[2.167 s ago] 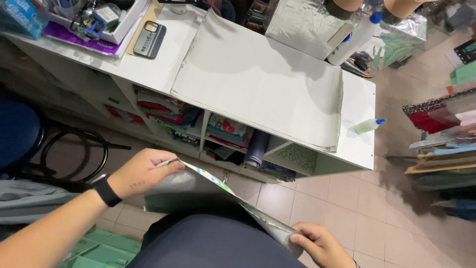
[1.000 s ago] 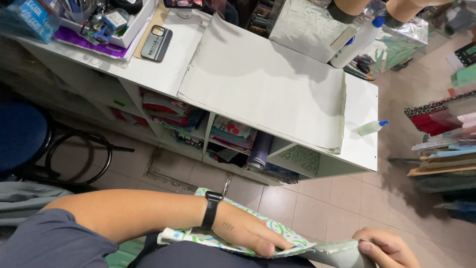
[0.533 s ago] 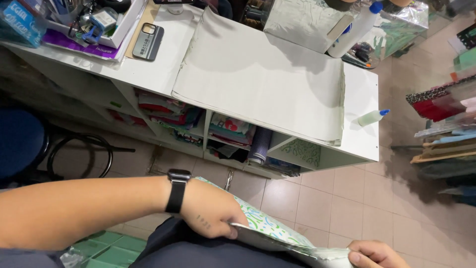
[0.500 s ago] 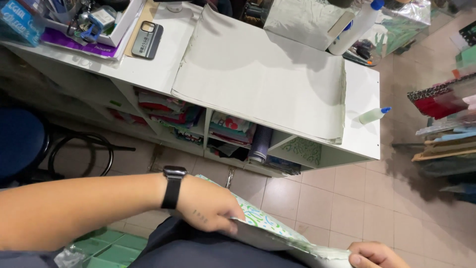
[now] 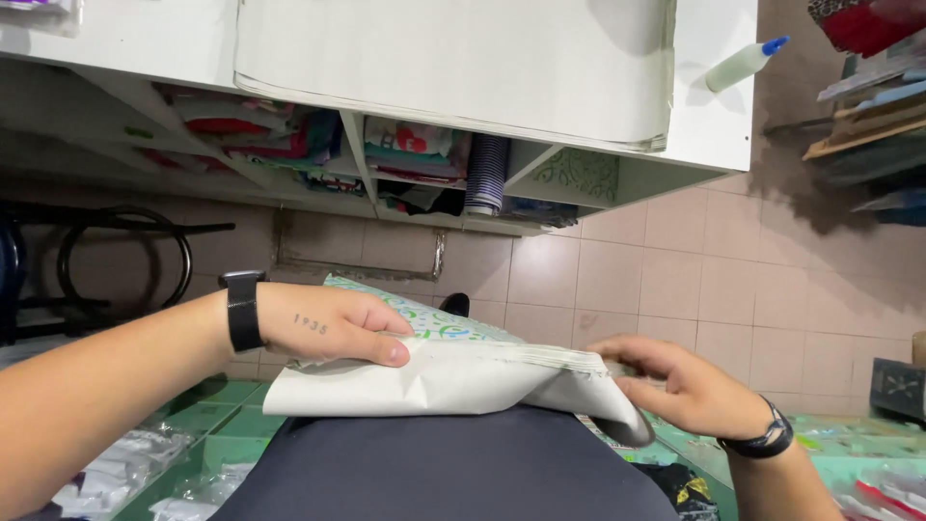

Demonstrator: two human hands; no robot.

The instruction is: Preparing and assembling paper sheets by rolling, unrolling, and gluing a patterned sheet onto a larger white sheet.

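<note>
A folded stack of paper sheets (image 5: pixel 453 371), white on the outside and printed with a green and blue pattern on the top face, is held across the lap, low in the middle of the view. The left hand (image 5: pixel 333 323) is laid flat on the stack's upper left part, at about 9 o'clock from its middle, fingers together and the thumb pressed onto the white fold; a black wristband (image 5: pixel 242 310) is worn on that wrist. The right hand (image 5: pixel 680 386) is set at the stack's right end, at about 3 o'clock, fingers spread slightly and closed over the curled edge where the layers meet; a dark bracelet (image 5: pixel 762 442) is seen on its wrist. The two hands are kept well apart, one at each end of the stack. At 12 o'clock from the stack, a white counter (image 5: pixel 709 106) is seen, with a large pale sheet (image 5: pixel 453 58) spread over it. Near its right edge, at about 1 o'clock, a small white bottle with a blue cap (image 5: pixel 741 64) lies on its side. In the open shelves (image 5: pixel 357 154) beneath the counter, flat packages in red, green and white are stacked, beside a dark striped roll (image 5: pixel 485 174) and a green patterned sheet (image 5: pixel 579 174). A beige tiled floor (image 5: pixel 772 289) is seen at 2 o'clock.
</note>
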